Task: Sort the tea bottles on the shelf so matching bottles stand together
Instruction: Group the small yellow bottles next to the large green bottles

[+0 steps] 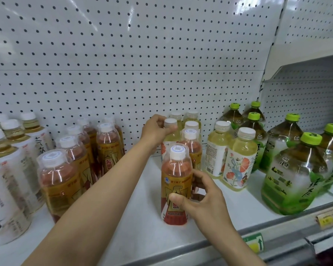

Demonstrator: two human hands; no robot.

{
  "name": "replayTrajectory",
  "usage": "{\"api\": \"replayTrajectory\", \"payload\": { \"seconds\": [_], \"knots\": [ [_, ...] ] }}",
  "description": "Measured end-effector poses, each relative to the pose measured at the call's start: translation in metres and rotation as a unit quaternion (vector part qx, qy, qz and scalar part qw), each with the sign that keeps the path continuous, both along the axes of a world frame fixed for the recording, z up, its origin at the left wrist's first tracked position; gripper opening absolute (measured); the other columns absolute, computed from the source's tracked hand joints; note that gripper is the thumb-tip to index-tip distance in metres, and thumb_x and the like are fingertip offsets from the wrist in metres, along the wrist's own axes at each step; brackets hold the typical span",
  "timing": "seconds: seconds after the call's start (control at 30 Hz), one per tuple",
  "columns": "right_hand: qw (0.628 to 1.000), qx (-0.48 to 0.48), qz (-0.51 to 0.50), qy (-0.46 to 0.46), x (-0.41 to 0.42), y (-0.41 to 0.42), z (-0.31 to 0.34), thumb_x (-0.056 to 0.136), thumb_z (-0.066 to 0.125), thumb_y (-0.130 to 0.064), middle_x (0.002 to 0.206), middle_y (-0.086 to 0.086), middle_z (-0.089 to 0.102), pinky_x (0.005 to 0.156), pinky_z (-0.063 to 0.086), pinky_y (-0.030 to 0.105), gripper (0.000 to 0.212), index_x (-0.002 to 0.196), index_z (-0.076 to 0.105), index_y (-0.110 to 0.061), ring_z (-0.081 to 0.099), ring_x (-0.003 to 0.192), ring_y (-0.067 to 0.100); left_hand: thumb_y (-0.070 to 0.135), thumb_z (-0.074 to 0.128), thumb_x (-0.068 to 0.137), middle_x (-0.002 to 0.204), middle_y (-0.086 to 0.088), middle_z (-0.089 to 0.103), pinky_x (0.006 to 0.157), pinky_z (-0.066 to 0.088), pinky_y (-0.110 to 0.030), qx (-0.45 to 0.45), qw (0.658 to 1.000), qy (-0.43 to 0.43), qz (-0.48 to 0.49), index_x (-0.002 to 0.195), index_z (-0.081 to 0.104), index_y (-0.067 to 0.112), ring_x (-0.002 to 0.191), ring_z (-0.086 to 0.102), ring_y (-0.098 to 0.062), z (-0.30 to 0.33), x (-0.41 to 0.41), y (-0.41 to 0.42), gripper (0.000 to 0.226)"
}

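Centrally, low in the frame, the right hand [204, 196] wraps thumb and fingers around a red bottle [176, 187] that stands upright on the white shelf [138, 204]; it has a white cap under a clear dome, reddish liquid at the shoulder, and a gold and red label. Just above, the left hand [156, 131] curls its fingers over the white cap and neck of a pale bottle [170, 135] filled with light yellow liquid. Behind these two stand more pale bottles and one more red bottle [190, 144], packed close, so their lower halves are hidden. Left of centre, a red group [79, 156] stands in rows running back to the wall, and at the far left edge white-labelled bottles [12, 162] of amber tea are cut off by the frame. Right of centre, two flower bottles [233, 158] with pale yellow liquid stand side by side, touching. Beyond them, at the right, big green bottles [294, 173] with lime-green caps crowd together; their label print is blurred and unreadable. The left forearm crosses the bare middle of the shelf and covers part of it. A white pegboard [123, 54] fills the upper frame as the back wall, with a second shelf bay at the upper right. Along the shelf's front rail at the lower right sit price tags [255, 243], too blurred to read.
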State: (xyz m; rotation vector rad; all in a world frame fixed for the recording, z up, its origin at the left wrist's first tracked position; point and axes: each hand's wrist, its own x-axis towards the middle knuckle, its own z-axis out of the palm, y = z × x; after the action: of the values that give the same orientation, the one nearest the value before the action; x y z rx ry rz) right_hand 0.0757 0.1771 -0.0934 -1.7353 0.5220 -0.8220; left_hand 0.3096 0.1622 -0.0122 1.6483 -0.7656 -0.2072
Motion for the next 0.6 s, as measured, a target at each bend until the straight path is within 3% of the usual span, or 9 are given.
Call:
{"api": "replayTrajectory", "payload": {
  "seconds": [0.07,0.17,0.27,0.37,0.47,0.6],
  "knots": [
    [1.0,-0.001,-0.006,-0.002,-0.001,0.0,0.001,0.063,0.094,-0.031,0.114,-0.015,0.068,0.08,0.056,0.019,0.065,0.119,0.061,-0.038,0.06,0.101,-0.009,0.028,0.085,0.079,0.109,0.002,0.069,0.094,0.056,-0.042,-0.005,1.0,0.002,-0.004,0.115,0.064,0.02,0.108,0.066,-0.021,0.001,-0.004,0.005,0.043],
    [1.0,0.003,-0.02,-0.004,-0.006,0.0,0.001,0.063,0.094,-0.029,0.111,-0.014,0.068,0.081,0.056,0.019,0.064,0.118,0.062,-0.037,0.061,0.099,-0.008,0.036,0.075,0.088,0.114,0.009,0.064,0.089,0.045,-0.022,-0.077,0.994,-0.041,0.065,0.127,0.061,0.023,0.107,0.058,-0.005,0.002,-0.026,0.025,0.044],
    [0.999,0.014,-0.048,-0.014,-0.015,-0.004,0.001,0.063,0.094,-0.028,0.109,-0.012,0.07,0.085,0.057,0.027,0.063,0.118,0.064,-0.035,0.063,0.1,-0.001,0.033,0.073,0.09,0.102,0.009,0.066,0.076,0.049,-0.014,-0.164,0.985,-0.023,0.044,0.114,0.067,0.024,0.093,0.059,0.0,-0.004,-0.058,0.043,0.026],
    [0.997,0.022,-0.075,-0.028,-0.024,-0.009,0.001,0.065,0.093,-0.025,0.109,-0.01,0.069,0.078,0.054,0.016,0.062,0.12,0.064,-0.03,0.063,0.099,-0.002,0.028,0.077,0.087,0.111,0.006,0.071,0.093,0.054,-0.029,-0.086,0.995,0.002,-0.051,0.115,0.07,0.023,0.105,0.065,-0.009,-0.015,-0.079,0.04,0.03],
    [0.995,0.026,-0.093,-0.037,-0.033,-0.011,0.004,0.068,0.092,-0.024,0.108,-0.011,0.069,0.068,0.05,0.007,0.058,0.118,0.065,-0.028,0.062,0.094,-0.006,0.02,0.08,0.083,0.114,0.003,0.071,0.099,0.054,-0.039,-0.051,0.997,0.011,-0.055,0.115,0.069,0.023,0.107,0.065,-0.012,-0.016,-0.09,0.034,0.034],
    [0.992,0.033,-0.113,-0.052,-0.037,-0.013,0.007,0.069,0.092,-0.024,0.108,-0.007,0.07,0.082,0.05,0.02,0.055,0.117,0.065,-0.025,0.063,0.101,0.004,0.027,0.084,0.08,0.112,0.0,0.071,0.099,0.054,-0.044,-0.055,0.995,0.036,-0.07,0.115,0.063,0.022,0.107,0.067,-0.018,-0.012,-0.097,0.037,0.041]
  ]
}}
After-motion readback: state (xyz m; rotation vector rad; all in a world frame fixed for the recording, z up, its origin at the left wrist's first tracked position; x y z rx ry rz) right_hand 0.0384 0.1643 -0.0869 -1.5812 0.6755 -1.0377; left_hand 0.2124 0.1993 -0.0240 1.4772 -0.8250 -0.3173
